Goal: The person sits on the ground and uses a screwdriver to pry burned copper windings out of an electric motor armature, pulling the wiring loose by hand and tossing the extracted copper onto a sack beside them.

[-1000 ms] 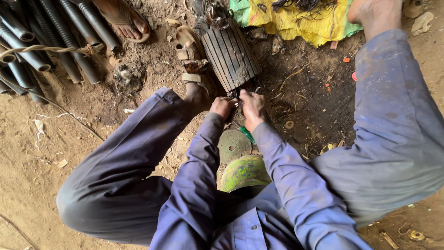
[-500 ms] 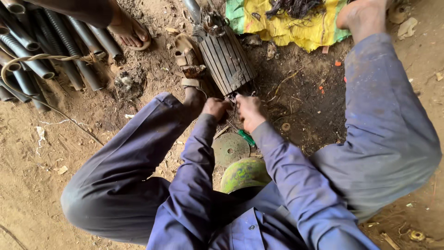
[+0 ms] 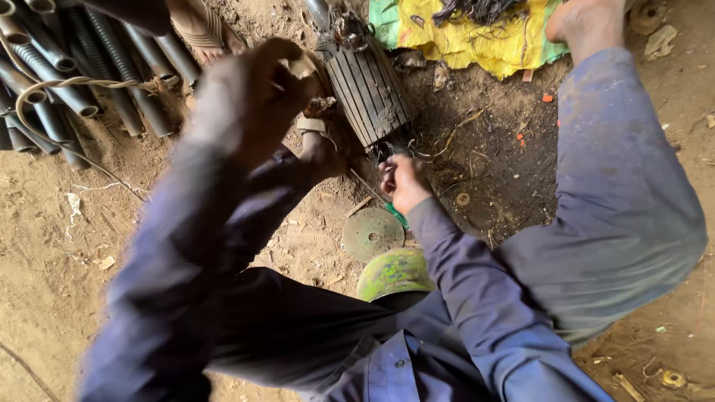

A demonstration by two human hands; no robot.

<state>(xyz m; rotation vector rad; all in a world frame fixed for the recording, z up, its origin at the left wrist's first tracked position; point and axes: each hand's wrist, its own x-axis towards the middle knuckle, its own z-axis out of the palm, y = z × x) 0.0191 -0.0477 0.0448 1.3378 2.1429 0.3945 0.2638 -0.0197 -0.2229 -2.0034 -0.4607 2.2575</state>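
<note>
A dark ribbed motor rotor (image 3: 370, 85) lies on the dirt between my knees, with loose copper wire at its near end. My right hand (image 3: 404, 183) is closed at that near end, and a green tool handle (image 3: 397, 217) sticks out below the fist. My left hand (image 3: 253, 93) is lifted up toward the camera, away from the rotor. It is blurred, its fingers look curled, and I cannot tell whether anything is in it. My blue sleeves and trouser legs fill the lower half of the view.
Grey metal pipes (image 3: 67, 82) lie bundled at the top left. A yellow and green cloth (image 3: 477, 37) lies behind the rotor. A round metal disc (image 3: 371, 233) and a green domed cap (image 3: 395, 272) lie near my lap. Another person's sandalled foot (image 3: 199, 30) stands by the pipes.
My left hand has let go at the rotor's near end and swung up to the left, toward the camera. The right hand stays on the rotor's end.
</note>
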